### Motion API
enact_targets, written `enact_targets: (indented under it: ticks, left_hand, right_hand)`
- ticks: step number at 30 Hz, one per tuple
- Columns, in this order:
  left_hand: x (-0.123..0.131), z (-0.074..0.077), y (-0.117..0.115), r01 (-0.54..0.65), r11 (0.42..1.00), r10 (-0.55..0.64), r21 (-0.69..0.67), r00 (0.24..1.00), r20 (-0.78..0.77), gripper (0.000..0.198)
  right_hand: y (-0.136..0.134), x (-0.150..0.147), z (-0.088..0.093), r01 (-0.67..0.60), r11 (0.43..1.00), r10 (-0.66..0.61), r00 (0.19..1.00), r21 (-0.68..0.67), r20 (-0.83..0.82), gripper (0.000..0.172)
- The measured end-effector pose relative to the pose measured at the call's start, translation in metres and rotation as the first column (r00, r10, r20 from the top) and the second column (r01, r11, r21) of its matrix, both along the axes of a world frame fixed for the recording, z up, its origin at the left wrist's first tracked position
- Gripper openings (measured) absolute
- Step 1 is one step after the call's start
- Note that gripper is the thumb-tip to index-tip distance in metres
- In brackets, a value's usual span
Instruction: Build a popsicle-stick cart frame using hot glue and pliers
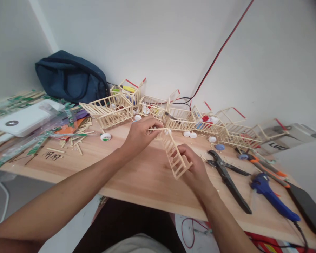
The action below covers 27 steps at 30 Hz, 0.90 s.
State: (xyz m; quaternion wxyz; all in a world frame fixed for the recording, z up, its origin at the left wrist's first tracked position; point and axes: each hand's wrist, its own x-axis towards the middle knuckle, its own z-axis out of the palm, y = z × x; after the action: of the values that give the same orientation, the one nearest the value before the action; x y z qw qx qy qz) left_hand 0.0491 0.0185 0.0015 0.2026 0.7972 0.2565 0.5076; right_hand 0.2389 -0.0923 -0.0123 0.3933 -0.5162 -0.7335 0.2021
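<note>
My right hand [196, 167] is closed around one side of a small slatted frame of thin wooden sticks [176, 163], held tilted above the table. My left hand [141, 133] is closed in a pinch on a thin wooden stick [157, 129], whose far end meets the upper end of the frame. Whether the stick is fixed to the frame, I cannot tell. Behind my hands stands a row of small stick-built carts, one nearest the left hand being a slatted basket [113, 112]. White bottle caps [186, 134] lie by the carts.
Black cutting pliers [226, 175], a blue glue gun [274, 196] and orange-handled pliers [268, 168] lie on the right. A white power bank [27, 117], plastic wrappers and cut stick pieces [76, 140] cover the left. A blue bag [73, 79] leans on the wall.
</note>
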Motion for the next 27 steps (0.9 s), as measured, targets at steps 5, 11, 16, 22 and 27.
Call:
enact_targets:
  ticks: [5, 11, 16, 22, 27]
  left_hand:
    - [0.004, -0.013, 0.007, -0.005, 1.0, 0.004, -0.001, 0.998, -0.06, 0.012]
    - [0.007, -0.024, 0.011, 0.009, 1.0, -0.011, -0.018, 0.994, -0.105, 0.013]
    - [0.01, -0.026, 0.01, 0.015, 1.0, -0.015, -0.002, 0.992, -0.128, 0.012]
    - [0.012, -0.031, 0.011, 0.034, 0.999, -0.036, -0.016, 0.987, -0.155, 0.009]
    - [0.013, -0.033, 0.013, 0.034, 0.999, -0.036, -0.013, 0.986, -0.162, 0.009]
  right_hand:
    - [0.003, 0.006, -0.005, -0.052, 0.999, 0.051, 0.994, 0.014, 0.098, 0.012]
    - [0.005, 0.01, -0.015, -0.055, 0.999, 0.054, 0.99, -0.002, 0.132, 0.013]
    - [0.008, 0.013, -0.024, -0.077, 0.995, 0.086, 0.986, -0.065, 0.144, 0.012]
    - [0.014, 0.017, -0.026, -0.115, 0.989, 0.131, 0.971, -0.088, 0.199, 0.015]
    - [0.013, 0.019, -0.024, -0.128, 0.987, 0.143, 0.976, -0.095, 0.166, 0.015]
